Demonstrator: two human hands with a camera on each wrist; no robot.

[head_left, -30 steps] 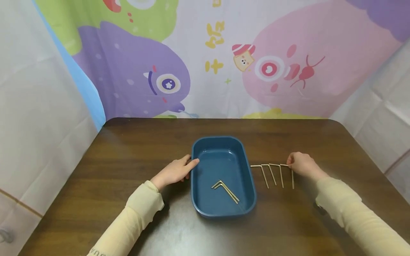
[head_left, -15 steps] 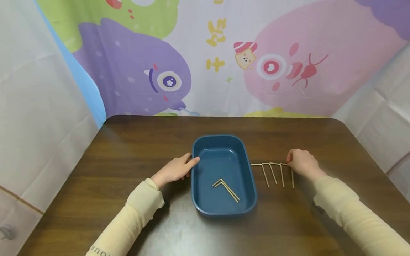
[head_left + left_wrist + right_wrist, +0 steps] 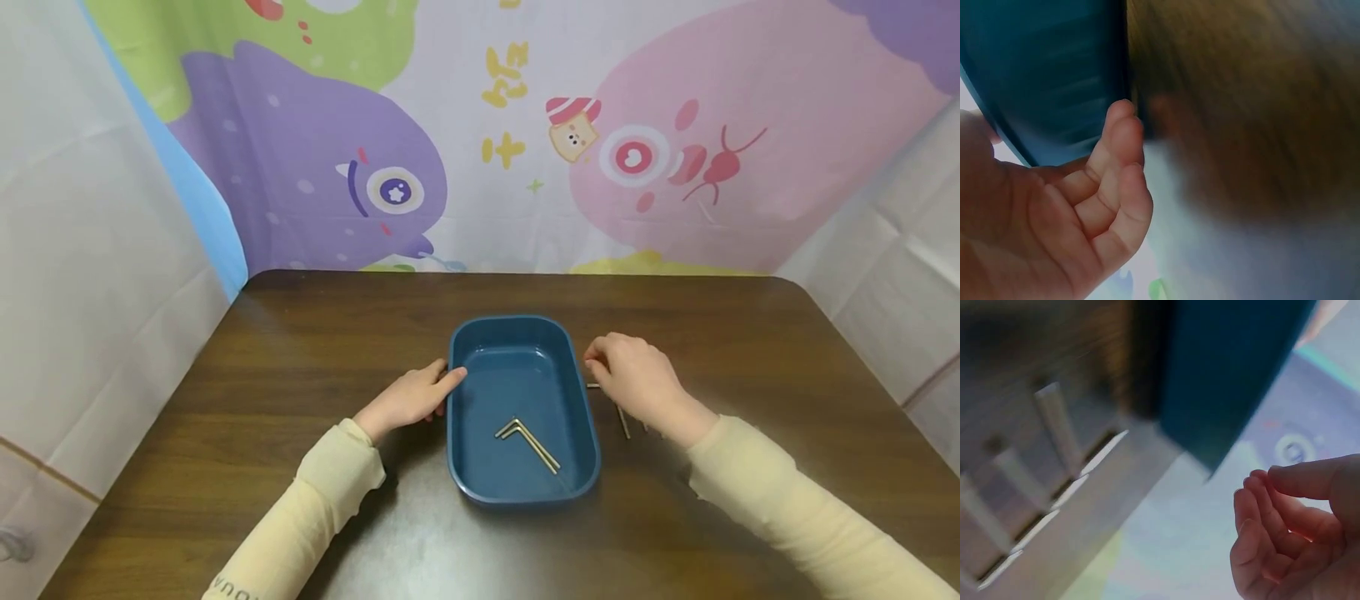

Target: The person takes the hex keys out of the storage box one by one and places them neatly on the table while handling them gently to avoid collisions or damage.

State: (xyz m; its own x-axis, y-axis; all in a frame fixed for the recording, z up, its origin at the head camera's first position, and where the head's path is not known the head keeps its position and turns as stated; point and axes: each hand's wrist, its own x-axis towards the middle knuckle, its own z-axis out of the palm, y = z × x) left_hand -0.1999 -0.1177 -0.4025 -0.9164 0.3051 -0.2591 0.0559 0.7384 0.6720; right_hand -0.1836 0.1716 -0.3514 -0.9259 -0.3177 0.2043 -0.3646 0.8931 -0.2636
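My left hand [image 3: 407, 402] grips the left rim of a deep blue tray [image 3: 498, 379], thumb over the edge and fingers along the outer wall. Two gold-coloured L-shaped hex keys [image 3: 538, 444] lie side by side inside the tray. My right hand [image 3: 636, 377] hovers just beyond the tray's right rim, fingers loosely bent and thumb against the index fingertip; nothing shows between them. Beneath it, more hex keys [image 3: 624, 422] lie on the table, mostly hidden in the head view. The right wrist view shows several of these keys [image 3: 1063, 437] in a row.
The brown wooden table [image 3: 337, 317] carries the tray near its middle. Behind its far edge hangs a cartoon-printed curtain [image 3: 495, 208]. Pale tiled walls [image 3: 90, 250] stand on both sides.
My right hand has moved left from the far-right end of the key row to beside the tray. The left hand, the tray and the two keys in it stay put.
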